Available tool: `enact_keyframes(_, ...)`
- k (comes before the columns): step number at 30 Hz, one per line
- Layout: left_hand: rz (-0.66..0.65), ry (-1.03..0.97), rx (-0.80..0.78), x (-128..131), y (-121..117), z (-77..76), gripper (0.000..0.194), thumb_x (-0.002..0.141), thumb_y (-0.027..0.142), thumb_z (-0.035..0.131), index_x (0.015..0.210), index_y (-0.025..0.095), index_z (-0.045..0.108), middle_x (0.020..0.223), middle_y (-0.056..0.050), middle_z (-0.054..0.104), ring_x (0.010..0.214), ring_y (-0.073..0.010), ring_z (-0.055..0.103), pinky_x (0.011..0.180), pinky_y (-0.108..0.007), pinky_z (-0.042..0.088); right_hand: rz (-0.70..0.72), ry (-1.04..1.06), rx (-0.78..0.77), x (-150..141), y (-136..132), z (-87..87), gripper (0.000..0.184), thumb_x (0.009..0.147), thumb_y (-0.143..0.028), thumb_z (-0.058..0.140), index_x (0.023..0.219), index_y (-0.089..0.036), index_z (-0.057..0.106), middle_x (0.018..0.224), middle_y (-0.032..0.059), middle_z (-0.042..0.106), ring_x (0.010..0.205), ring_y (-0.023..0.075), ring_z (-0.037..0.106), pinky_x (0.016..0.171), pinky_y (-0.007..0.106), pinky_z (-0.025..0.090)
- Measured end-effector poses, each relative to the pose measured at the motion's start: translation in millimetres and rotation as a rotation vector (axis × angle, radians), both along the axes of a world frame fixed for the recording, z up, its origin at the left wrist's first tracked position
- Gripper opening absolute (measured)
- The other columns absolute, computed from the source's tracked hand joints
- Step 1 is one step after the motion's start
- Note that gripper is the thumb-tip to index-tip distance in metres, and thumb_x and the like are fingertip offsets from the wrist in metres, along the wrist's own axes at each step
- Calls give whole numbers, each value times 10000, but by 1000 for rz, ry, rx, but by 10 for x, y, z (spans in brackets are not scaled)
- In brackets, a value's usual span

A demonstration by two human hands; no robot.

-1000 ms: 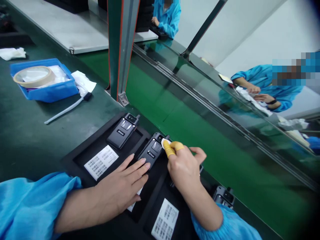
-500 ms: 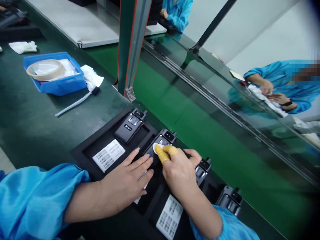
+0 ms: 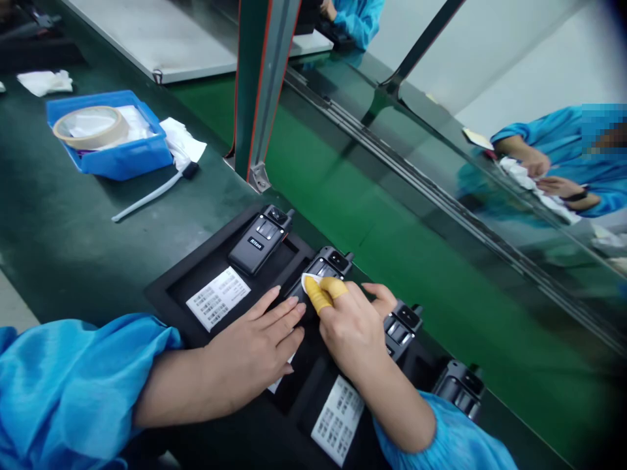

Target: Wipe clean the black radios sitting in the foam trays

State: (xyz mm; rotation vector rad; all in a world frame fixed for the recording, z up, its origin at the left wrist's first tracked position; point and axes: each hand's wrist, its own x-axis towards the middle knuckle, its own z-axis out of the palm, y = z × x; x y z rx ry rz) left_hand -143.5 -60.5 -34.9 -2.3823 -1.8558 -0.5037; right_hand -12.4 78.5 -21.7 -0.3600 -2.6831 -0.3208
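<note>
The right hand [image 3: 350, 336], closed in a pinch, presses a white wipe [image 3: 308, 282] between yellow finger cots [image 3: 318, 295] onto the face of a black handheld radio [image 3: 324, 266], seated in a recess of a black tray [image 3: 166, 294]; the open left hand [image 3: 249, 356] lies with its fingertips on the radio's lower end, bracing it. A second radio [image 3: 257, 240] and a barcode label sheet [image 3: 218, 297] lie in the tray alongside. Farther along the green-matted bench [image 3: 73, 228], a blue plastic bin [image 3: 122, 160] holds a roll of tape [image 3: 88, 127] and white cloth [image 3: 137, 124].

Right hand [image 3: 350, 333], yellow finger cots [image 3: 318, 294]: white wipe [image 3: 309, 282] now lower on the black radio [image 3: 328, 264] face, away from its top end. Third radio [image 3: 401, 329] now in full view, right of that hand.
</note>
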Motion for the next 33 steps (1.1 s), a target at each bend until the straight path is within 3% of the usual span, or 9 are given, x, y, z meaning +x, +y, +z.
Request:
enact_keyframes(9, -14, -33, 21, -13, -1, -21, 310, 878, 336, 572, 1097, 120, 613, 1264, -136, 610, 1237, -259, 510, 1126, -476, 232, 55, -21, 19, 257, -5, -44, 261, 802, -37, 460, 774, -193, 667, 858, 35, 652, 748, 149, 490, 848, 384, 252)
enact_keyframes(17, -21, -32, -40, -14, -15, -12, 325, 896, 343, 549, 1127, 122, 607, 1299, -136, 587, 1273, -262, 481, 1125, -472, 242, -117, -41, 31, 416, -27, -39, 284, 773, -6, 463, 786, -181, 687, 886, 43, 664, 755, 147, 511, 856, 392, 251)
enact_keyframes(21, -29, -31, -68, -10, -18, 25, 366, 889, 370, 563, 1146, 112, 604, 1309, -152, 576, 1283, -271, 471, 1120, -464, 263, -245, -16, 60, 443, 21, 87, 277, 732, -13, 468, 740, -190, 680, 874, 51, 655, 757, 172, 503, 827, 391, 267)
enact_keyframes(27, 27, -2, -81, -291, -142, 137, 431, 873, 414, 580, 1155, 90, 610, 1309, -162, 574, 1275, -288, 478, 1124, -489, 259, -212, 25, 131, 37, 150, 328, 268, 680, -4, 475, 582, -197, 633, 792, 37, 631, 694, 157, 463, 791, 388, 239)
enact_keyframes(33, 179, -14, -49, -606, -231, 62, 547, 823, 501, 625, 1170, 79, 601, 1337, -189, 542, 1284, -326, 465, 1092, -497, 319, -131, 24, 100, -657, 343, 262, 270, 681, -9, 477, 656, -194, 672, 822, 37, 636, 736, 157, 469, 810, 407, 215)
